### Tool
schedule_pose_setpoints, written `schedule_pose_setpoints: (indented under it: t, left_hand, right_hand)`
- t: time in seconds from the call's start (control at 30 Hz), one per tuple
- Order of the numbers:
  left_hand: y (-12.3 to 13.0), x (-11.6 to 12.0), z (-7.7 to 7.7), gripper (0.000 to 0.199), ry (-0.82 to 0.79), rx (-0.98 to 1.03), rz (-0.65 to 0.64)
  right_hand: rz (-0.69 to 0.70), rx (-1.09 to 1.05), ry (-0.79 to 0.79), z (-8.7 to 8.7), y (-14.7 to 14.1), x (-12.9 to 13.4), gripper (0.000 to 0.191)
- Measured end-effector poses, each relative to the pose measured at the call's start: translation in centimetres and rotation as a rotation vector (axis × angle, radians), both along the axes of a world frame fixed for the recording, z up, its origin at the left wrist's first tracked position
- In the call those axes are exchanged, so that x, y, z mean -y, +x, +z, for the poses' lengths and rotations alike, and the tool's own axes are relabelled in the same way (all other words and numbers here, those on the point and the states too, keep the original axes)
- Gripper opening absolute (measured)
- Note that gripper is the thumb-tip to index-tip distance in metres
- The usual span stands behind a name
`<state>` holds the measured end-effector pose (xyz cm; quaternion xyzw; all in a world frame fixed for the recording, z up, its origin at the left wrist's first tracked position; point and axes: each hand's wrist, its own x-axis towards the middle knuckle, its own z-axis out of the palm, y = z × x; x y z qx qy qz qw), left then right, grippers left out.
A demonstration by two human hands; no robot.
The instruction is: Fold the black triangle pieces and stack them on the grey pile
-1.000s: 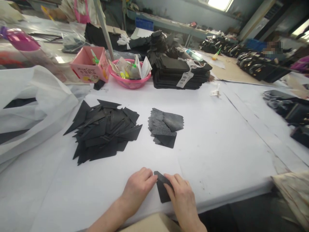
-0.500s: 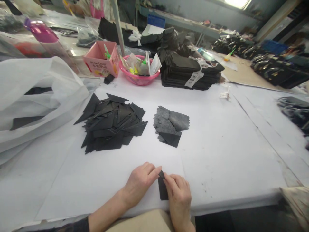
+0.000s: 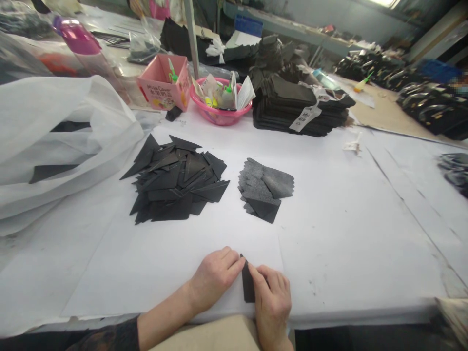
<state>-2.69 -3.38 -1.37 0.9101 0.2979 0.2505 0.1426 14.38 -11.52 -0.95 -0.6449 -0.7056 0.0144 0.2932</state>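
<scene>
A small black piece point(image 3: 248, 286) lies on the white table surface near the front edge, between my two hands. My left hand point(image 3: 218, 271) is closed, its fingertips on the top left edge of the piece. On the other side, my right hand point(image 3: 271, 291) grips the upper right edge with thumb and fingers, partly covering it. A heap of black angular pieces point(image 3: 175, 183) lies further back on the left. Right of it is a smaller spread of grey-black pieces point(image 3: 265, 187), overlapping each other.
White plastic bag point(image 3: 109, 105) at left with dark pieces inside. Behind stand a pink box point(image 3: 164, 85), a pink basket point(image 3: 221, 116) with bottles and papers, and a tied stack of black sheets point(image 3: 300, 105). A pink-lidded bottle point(image 3: 80, 39) is at back left.
The camera view has shifted slightly. At the top of the black piece, the raised tip between my fingers now looks flatter, and my left fingertips sit slightly lower on it.
</scene>
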Motion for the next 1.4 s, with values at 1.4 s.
schedule_pose_setpoints:
  t: [1.4]
  left_hand:
    - [-0.11,0.35,0.14,0.019,0.156,-0.132,0.035]
  right_hand:
    - [0.040,0.120,-0.042,-0.57,0.01,0.01,0.029]
